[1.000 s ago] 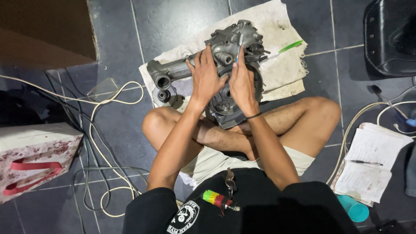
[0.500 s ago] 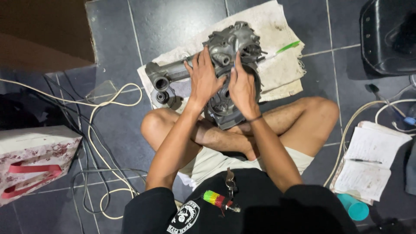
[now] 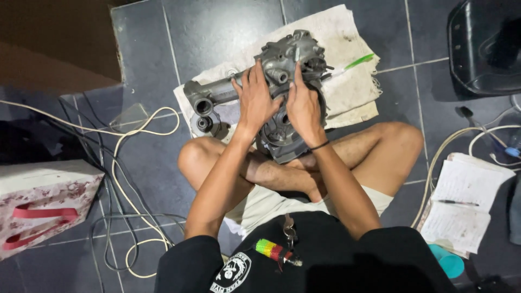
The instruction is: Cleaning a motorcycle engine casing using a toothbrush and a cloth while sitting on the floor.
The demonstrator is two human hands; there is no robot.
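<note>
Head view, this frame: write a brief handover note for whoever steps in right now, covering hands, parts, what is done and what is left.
Left hand: palm flat on the grey metal engine casing, fingers spread.
Right hand: also pressed on the casing, index finger stretched upward.
Casing lies on a dirty white cloth on the tiled floor, in front of the crossed legs. A green-handled tool rests on the cloth to its right.
Done: casing set on the cloth, both hands on it.
Left: cannot tell; no tool in hand.
</note>
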